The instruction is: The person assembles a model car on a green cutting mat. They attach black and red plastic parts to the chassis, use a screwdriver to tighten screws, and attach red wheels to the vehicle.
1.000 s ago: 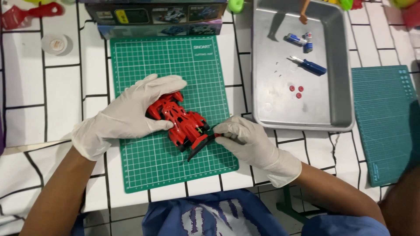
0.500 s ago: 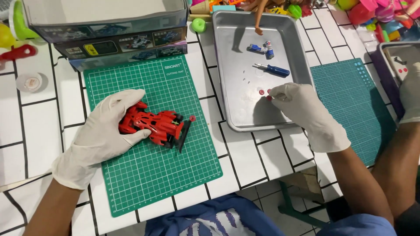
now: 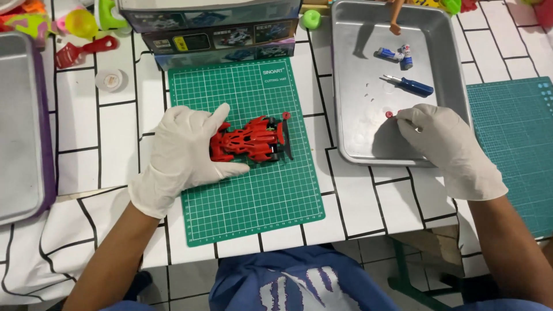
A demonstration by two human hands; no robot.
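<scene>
A red toy race car (image 3: 253, 140) with a black rear wing lies on a green cutting mat (image 3: 253, 190). My left hand (image 3: 184, 152), in a white glove, rests on the car's front end and holds it down. My right hand (image 3: 443, 147), also gloved, is inside a metal tray (image 3: 357, 147) with its fingertips pinched by a small red part (image 3: 389, 114); whether the fingers hold something small I cannot tell. A blue-handled screwdriver (image 3: 410, 85) and small batteries (image 3: 396, 55) lie further back in the tray.
Boxes of toy-car kits (image 3: 213, 26) stand behind the mat. A second metal tray (image 3: 20, 126) is at the left, another green mat (image 3: 515, 144) at the right. A tape roll (image 3: 109, 79) and colourful toys (image 3: 75, 29) lie at the far left.
My right hand left the car's rear and moved right into the metal tray, reaching the small red parts. My left hand stayed on the car, which has turned to lie level.
</scene>
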